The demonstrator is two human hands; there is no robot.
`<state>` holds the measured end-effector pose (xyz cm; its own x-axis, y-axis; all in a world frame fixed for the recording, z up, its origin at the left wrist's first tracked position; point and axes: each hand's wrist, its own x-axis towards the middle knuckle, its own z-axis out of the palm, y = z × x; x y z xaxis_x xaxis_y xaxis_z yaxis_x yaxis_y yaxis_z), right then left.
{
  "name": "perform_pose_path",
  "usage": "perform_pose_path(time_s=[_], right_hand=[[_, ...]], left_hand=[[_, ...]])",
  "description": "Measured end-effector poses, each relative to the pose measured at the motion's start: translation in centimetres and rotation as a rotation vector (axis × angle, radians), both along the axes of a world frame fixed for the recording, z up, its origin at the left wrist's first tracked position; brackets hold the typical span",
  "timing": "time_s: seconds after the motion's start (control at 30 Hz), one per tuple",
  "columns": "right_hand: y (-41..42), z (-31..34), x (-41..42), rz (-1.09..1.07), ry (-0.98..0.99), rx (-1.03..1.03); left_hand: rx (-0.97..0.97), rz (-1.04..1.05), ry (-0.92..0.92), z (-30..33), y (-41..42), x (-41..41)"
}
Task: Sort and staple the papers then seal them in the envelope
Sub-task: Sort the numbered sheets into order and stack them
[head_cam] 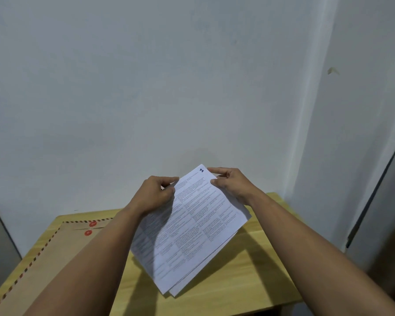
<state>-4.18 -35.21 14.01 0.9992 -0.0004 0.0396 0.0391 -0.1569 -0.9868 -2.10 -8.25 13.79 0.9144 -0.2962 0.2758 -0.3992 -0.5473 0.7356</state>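
Brown envelope (46, 256) lies flat on the left part of the wooden table (249, 281), its edge trimmed with dark and red dashes, two red button discs near its far end; a forearm crosses over its near right corner. Left hand (154, 193) grips the left edge of the papers (192, 226), fingers curled round that edge with the thumb on the printed face. Papers are held up above the table, tilted, several sheets fanned slightly apart at the lower corner; the top sheet carries dense printed columns and a handwritten "2" at its far corner. Right hand (229, 182) pinches the far right edge of the same stack, thumb on top, index finger extended toward the numbered corner, remaining fingers behind the sheets. Pale wall (192, 76) stands behind the table.
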Motion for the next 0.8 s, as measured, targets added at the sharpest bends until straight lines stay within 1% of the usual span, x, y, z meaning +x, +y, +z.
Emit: perform_pose_path(time_s=[0.27, 0.5, 0.67, 0.8], right_hand=[[-1.7, -3.8, 1.1, -0.139, 0.108, 0.06], [-2.3, -7.4, 0.3, -0.208, 0.158, 0.138], [-2.6, -7.9, 0.1, -0.219, 0.095, 0.15], [-2.2, -5.6, -0.1, -0.155, 0.025, 0.114]], left_hand=[[0.187, 0.054, 0.027, -3.0, -0.5, 1.9], [0.277, 0.051, 0.056, -7.0, -2.4, 3.0], [0.291, 0.056, 0.089, -7.5, -3.0, 3.4], [0.203, 0.018, 0.05, -6.5, -3.9, 3.3]])
